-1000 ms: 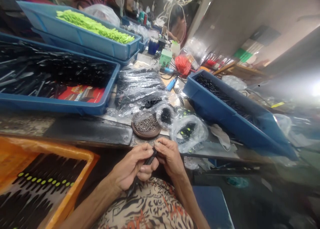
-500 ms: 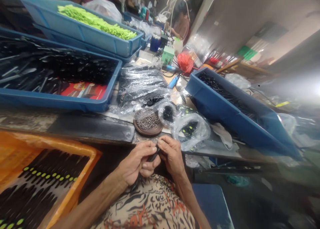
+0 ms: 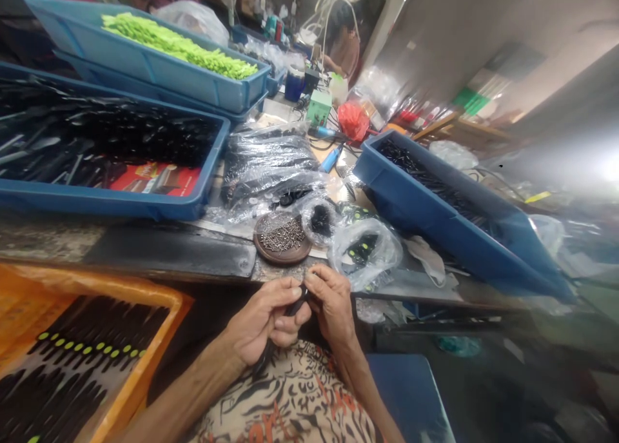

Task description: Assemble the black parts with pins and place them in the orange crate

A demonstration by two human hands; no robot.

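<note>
My left hand [image 3: 268,314] is closed around a long black plastic piece [image 3: 296,304] that looks like a handle. Its upper end sticks out by the thumb, and its lower end comes out under the palm. Close against that upper end, my right hand [image 3: 333,298] is pinched; its fingertips hide whatever is between them. Just beyond my hands, on the bench edge, sits a round brown dish [image 3: 276,257] of small metal screws or pins [image 3: 285,235]. Beside it lie an open plastic bag [image 3: 319,220] of small black parts and another bag [image 3: 389,249] with black and green pieces.
An orange crate [image 3: 178,307] at lower left holds rows of black pieces with green dots. Blue bins [image 3: 213,166] of black parts stand left, with green pieces in a blue tray [image 3: 159,59] behind. Another blue bin [image 3: 459,249] tilts at right. A person [image 3: 345,49] sits farther back.
The view has shifted slightly, so the bench things sit a little farther left. My hands stay together at the black piece, with the right fingertips still pinched at its upper end.
</note>
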